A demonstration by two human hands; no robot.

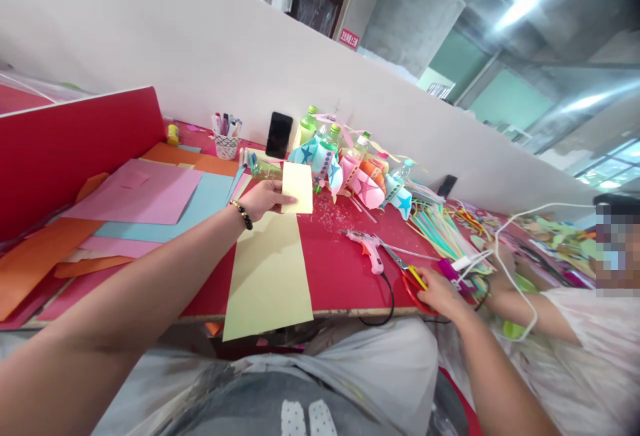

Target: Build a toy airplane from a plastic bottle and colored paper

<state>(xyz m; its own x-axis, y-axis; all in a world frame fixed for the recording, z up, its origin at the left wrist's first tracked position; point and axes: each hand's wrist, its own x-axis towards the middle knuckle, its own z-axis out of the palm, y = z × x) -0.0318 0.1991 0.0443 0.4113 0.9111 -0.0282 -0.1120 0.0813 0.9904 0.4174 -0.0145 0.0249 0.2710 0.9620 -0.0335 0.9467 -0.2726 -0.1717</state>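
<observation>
My left hand (265,201) pinches a small pale yellow piece of paper (299,188) between thumb and fingers, raised over the table. Beneath it lies a larger pale yellow sheet (273,269), its lower end reaching past the table's front edge. At the right, my right hand (443,293) has its fingers closed at the red and yellow handles of a pair of scissors (400,261). The blades point away to the upper left, low over the tabletop. Just left of them lies a pink glue gun (369,249) with a black cord.
Bottle crafts (357,173) wrapped in coloured paper stand along the wall. A phone (279,135) leans beside a pen cup (227,143). Coloured sheets (140,189) cover the left side. Paper strips (437,226) and a purple power strip (457,276) lie right, near another person's arm (530,313).
</observation>
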